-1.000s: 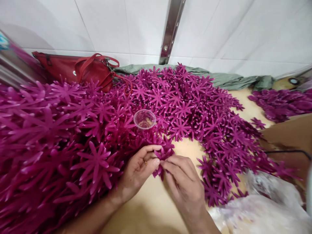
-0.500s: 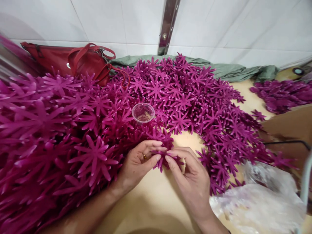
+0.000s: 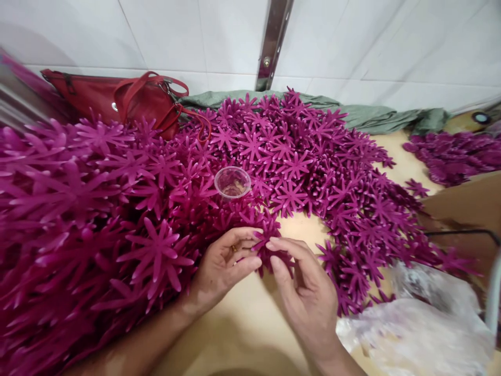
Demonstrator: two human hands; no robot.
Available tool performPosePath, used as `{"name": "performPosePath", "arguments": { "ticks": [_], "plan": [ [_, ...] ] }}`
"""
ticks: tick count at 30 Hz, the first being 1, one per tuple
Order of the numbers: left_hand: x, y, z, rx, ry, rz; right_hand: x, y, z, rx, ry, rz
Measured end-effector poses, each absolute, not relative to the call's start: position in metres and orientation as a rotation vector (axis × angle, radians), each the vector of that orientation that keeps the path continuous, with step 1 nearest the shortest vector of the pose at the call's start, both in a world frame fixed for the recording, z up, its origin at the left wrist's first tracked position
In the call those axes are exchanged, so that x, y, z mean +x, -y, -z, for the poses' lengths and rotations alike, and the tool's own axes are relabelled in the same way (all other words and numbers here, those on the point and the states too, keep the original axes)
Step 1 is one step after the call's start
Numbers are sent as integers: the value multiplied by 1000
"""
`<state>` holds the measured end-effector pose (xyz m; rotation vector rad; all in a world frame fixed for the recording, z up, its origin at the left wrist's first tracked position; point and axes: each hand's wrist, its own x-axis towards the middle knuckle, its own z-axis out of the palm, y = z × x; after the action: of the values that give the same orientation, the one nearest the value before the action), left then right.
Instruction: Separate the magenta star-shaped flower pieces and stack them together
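Note:
Magenta plastic flower pieces (image 3: 289, 156) lie heaped over the pale table (image 3: 250, 334), piled highest at the left. At the pile's near edge my left hand (image 3: 223, 269) and my right hand (image 3: 307, 292) meet on one magenta flower (image 3: 270, 248). Both hands pinch it between thumb and fingertips, the left from the left side, the right from the right. A ring shows on a finger of my left hand. A small clear plastic cup (image 3: 232, 183) stands upright among the flowers just beyond my hands.
A red handbag (image 3: 117, 99) rests against the white tiled wall at the back left. Green cloth (image 3: 368, 117) runs along the wall. Another flower heap (image 3: 454, 154) lies at the far right. A crumpled clear plastic bag (image 3: 418, 329) and a brown cardboard box (image 3: 462, 214) sit at the right.
My hands stayed joined on the flower and turned it slightly; my right hand's fingers shifted over it. The view shifted a little.

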<state>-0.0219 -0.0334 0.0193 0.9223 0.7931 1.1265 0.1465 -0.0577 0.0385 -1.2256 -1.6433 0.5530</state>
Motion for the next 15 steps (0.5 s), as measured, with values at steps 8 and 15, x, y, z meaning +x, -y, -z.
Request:
{"name": "performPosePath", "arguments": {
  "ticks": [8, 15],
  "plan": [
    [-20, 30, -19, 974, -955, -1147, 146, 57, -32, -1308, 1564, -477],
    [-22, 29, -18, 1070, -996, -1109, 148, 54, -30, -1370, 1405, -623]
  ]
}}
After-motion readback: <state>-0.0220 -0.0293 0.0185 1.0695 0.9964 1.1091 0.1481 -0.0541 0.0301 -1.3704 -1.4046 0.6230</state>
